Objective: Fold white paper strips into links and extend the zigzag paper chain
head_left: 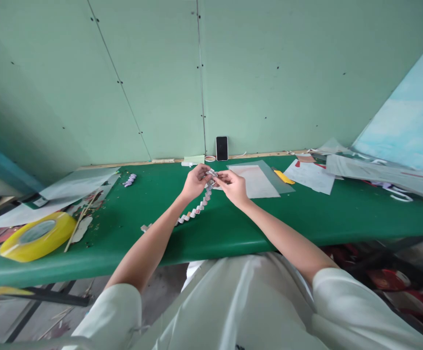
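A zigzag chain of folded paper, whitish with a few reddish patches, runs from my fingers down to the green tabletop and passes behind my left forearm. Its upper end is pinched by my left hand, fingers closed around it. From the other side my right hand grips the same end between thumb and fingers. Both hands meet just above the table, and the fingers partly cover the folds. Right of my right hand lies a sheet of white paper on a translucent sheet.
At the left sit a yellow tape roll, a thin stick and loose sheets. A phone leans on the wall. A yellow cutter and more papers lie right. A small purple item rests back left.
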A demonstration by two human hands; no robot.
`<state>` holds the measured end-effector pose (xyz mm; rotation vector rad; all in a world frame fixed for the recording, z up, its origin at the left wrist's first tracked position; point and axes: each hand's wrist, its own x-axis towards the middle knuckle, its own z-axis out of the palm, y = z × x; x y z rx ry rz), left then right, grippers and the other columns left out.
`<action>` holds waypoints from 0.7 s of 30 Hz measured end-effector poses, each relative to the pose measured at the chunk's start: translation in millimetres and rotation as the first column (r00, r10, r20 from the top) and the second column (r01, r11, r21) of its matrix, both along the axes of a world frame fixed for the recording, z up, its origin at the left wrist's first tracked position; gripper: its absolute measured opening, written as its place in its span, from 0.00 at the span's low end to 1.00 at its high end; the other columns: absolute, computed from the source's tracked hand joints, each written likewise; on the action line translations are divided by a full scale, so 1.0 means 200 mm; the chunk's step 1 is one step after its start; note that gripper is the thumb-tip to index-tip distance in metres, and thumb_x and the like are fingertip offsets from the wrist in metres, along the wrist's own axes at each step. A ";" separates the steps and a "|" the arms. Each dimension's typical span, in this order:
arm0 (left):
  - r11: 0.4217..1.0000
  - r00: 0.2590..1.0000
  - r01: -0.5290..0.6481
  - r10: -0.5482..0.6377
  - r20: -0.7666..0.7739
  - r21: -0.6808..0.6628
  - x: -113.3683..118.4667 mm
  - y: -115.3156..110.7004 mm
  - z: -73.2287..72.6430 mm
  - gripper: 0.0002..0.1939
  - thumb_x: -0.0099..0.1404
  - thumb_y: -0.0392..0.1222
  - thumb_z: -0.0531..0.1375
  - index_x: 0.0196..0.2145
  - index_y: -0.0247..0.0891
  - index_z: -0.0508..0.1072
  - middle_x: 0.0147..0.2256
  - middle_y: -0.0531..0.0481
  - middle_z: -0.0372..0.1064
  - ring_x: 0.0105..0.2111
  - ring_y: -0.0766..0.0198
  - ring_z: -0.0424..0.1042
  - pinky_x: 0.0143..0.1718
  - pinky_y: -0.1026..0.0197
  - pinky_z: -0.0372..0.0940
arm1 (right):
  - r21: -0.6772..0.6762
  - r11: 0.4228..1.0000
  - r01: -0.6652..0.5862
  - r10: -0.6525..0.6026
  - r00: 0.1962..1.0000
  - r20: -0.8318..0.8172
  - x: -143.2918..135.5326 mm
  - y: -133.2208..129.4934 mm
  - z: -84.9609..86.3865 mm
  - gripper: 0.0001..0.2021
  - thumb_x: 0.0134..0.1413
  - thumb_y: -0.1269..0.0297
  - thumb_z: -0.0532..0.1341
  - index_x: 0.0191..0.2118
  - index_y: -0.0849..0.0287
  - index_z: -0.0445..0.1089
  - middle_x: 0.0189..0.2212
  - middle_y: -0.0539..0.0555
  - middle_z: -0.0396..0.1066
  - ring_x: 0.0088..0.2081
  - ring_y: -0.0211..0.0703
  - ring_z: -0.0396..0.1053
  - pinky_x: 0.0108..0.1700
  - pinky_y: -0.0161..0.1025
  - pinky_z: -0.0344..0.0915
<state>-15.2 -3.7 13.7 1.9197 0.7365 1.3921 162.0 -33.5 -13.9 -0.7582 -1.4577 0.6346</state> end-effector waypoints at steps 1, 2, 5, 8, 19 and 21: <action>1.000 1.000 0.007 -0.007 0.003 0.004 0.00 0.00 0.00 0.09 0.68 0.41 0.64 0.43 0.38 0.69 0.39 0.45 0.75 0.44 0.59 0.77 0.49 0.56 0.73 | 0.006 1.000 -0.009 0.009 1.000 -0.001 0.00 0.00 0.00 0.21 0.58 0.43 0.70 0.45 0.55 0.76 0.35 0.56 0.81 0.34 0.50 0.82 0.43 0.49 0.83; 1.000 1.000 0.012 -0.012 0.004 0.008 0.00 -0.01 0.00 0.09 0.68 0.41 0.64 0.43 0.38 0.69 0.39 0.45 0.74 0.43 0.60 0.77 0.48 0.56 0.72 | 0.018 1.000 -0.018 0.018 1.000 0.002 0.00 0.00 0.00 0.20 0.58 0.44 0.70 0.45 0.55 0.77 0.35 0.56 0.81 0.33 0.49 0.81 0.42 0.49 0.83; 1.000 1.000 0.024 -0.024 0.000 0.015 0.00 -0.02 0.00 0.09 0.68 0.41 0.64 0.44 0.38 0.68 0.39 0.46 0.73 0.43 0.60 0.76 0.48 0.56 0.72 | 0.052 0.998 -0.029 0.027 0.999 0.022 0.01 -0.01 0.01 0.19 0.60 0.45 0.69 0.46 0.55 0.77 0.34 0.55 0.80 0.33 0.48 0.81 0.40 0.48 0.83; 0.999 0.999 0.041 -0.041 -0.015 0.005 0.01 -0.03 0.01 0.10 0.68 0.41 0.64 0.44 0.39 0.67 0.39 0.46 0.73 0.43 0.60 0.76 0.48 0.57 0.72 | 0.076 0.997 -0.013 0.009 0.998 0.054 0.01 -0.02 0.02 0.18 0.61 0.46 0.68 0.46 0.56 0.78 0.34 0.55 0.81 0.32 0.48 0.81 0.40 0.48 0.83; 0.998 0.998 0.055 -0.055 -0.018 -0.010 0.02 -0.03 0.00 0.12 0.69 0.41 0.64 0.47 0.39 0.66 0.42 0.44 0.75 0.43 0.60 0.78 0.46 0.58 0.73 | 0.072 0.997 -0.013 0.010 0.999 0.045 0.04 0.01 0.03 0.19 0.59 0.43 0.69 0.43 0.55 0.77 0.32 0.55 0.80 0.32 0.48 0.81 0.40 0.46 0.82; 0.999 0.999 0.036 -0.036 -0.017 -0.002 0.02 -0.03 0.00 0.12 0.69 0.42 0.64 0.47 0.39 0.67 0.43 0.44 0.76 0.44 0.60 0.78 0.47 0.57 0.73 | 0.035 0.999 0.001 -0.003 0.998 0.055 0.05 0.02 0.03 0.21 0.58 0.42 0.69 0.42 0.55 0.76 0.30 0.54 0.79 0.30 0.47 0.80 0.37 0.44 0.81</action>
